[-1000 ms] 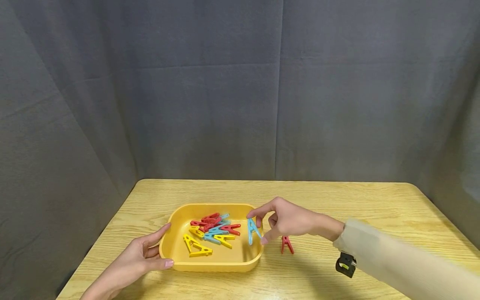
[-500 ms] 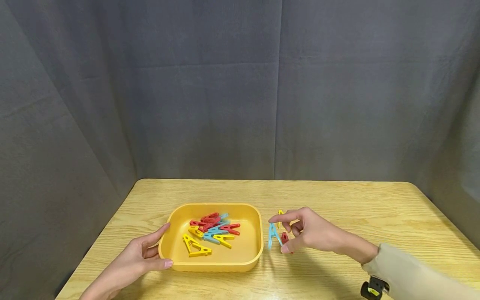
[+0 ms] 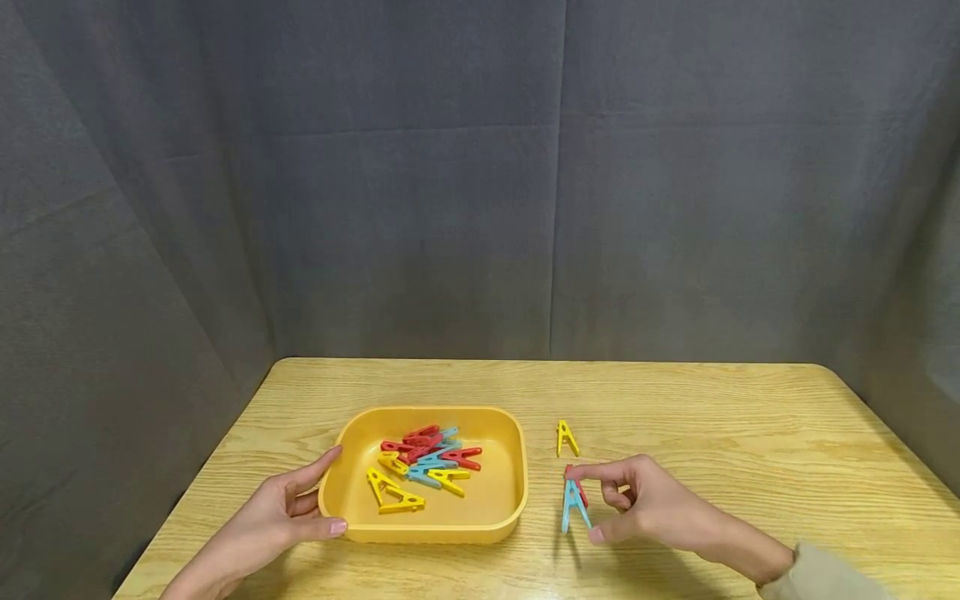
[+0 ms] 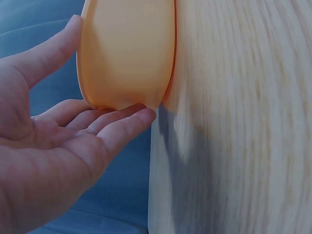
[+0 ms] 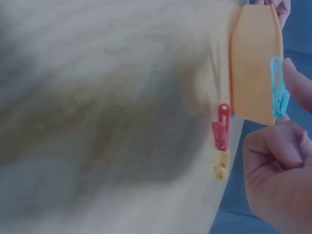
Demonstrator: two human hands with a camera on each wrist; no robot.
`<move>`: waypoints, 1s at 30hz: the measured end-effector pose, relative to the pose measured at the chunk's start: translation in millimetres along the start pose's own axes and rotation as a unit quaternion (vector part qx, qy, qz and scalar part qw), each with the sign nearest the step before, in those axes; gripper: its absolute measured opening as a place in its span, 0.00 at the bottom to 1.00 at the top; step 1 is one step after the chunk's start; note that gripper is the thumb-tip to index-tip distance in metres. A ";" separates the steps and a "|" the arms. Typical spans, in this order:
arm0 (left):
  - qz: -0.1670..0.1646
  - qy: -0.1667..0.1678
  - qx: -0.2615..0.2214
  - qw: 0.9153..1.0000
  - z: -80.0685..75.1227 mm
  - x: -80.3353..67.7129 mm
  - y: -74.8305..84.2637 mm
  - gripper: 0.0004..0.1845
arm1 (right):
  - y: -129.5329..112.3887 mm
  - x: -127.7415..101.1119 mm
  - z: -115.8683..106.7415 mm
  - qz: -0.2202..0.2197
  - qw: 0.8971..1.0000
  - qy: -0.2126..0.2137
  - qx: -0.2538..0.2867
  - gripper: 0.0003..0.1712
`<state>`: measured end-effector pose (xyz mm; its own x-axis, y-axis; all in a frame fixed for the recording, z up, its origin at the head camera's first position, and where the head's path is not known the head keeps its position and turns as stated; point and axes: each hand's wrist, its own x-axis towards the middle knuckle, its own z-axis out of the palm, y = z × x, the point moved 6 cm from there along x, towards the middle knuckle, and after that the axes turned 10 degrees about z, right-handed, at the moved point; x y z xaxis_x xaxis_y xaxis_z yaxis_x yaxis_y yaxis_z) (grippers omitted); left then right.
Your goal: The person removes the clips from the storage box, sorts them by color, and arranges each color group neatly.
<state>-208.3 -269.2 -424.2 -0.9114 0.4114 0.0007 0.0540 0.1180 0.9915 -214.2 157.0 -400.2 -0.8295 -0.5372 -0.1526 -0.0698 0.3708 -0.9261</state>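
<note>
The right hand [image 3: 652, 508] pinches a blue clothespin [image 3: 573, 505] between forefinger and thumb, with the other fingers curled in toward the palm; the pin stands nearly upright over the bench [image 3: 712, 417], its legs pointing down, and whether they touch the wood cannot be told. It sits at about 3 o'clock from the yellow tray [image 3: 352, 483], near the tray's right wall but apart from it. A red clothespin [image 3: 579, 487] lies on the bench just behind the blue one, partly hidden by it in the head view, and a yellow clothespin [image 3: 567, 438] lies at 12 o'clock from that pair, apart from both. The right wrist view shows the blue pin [image 5: 279, 92] caught between the fingertips [image 5: 297, 83], with the red pin [image 5: 222, 127] and yellow pin [image 5: 221, 165] lying end to end on the wood beside the tray's wall [image 5: 253, 63]. The left hand [image 3: 270, 525] rests relaxed against the tray at its 9 o'clock side: the thumb lies along the near left corner and the straight fingers reach up the left wall, grasping nothing; in the left wrist view the fingers [image 4: 122, 122] touch the tray's underside edge [image 4: 126, 53]. Inside the tray lies a loose heap of clothespins [image 3: 427, 462] in red, blue and yellow, some overlapping, mostly toward its middle.
</note>
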 end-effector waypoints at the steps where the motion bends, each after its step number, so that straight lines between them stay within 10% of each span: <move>1: -0.001 0.002 0.002 1.000 -0.1 0.0 0.2 0.54 | 3.0 -1.1 1.0 0.003 1.000 0.000 0.004 0.40; 30: 0.009 -0.002 -0.008 1.000 0.9 -0.3 2.2 0.55 | 43.4 -12.4 20.3 0.044 0.991 -0.056 0.112 0.44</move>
<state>-207.6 -268.2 -422.1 -0.9090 0.4163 0.0187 0.0642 0.0955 0.9934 -195.7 164.4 -445.5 -0.7587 -0.5962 -0.2625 0.1361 0.2489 -0.9589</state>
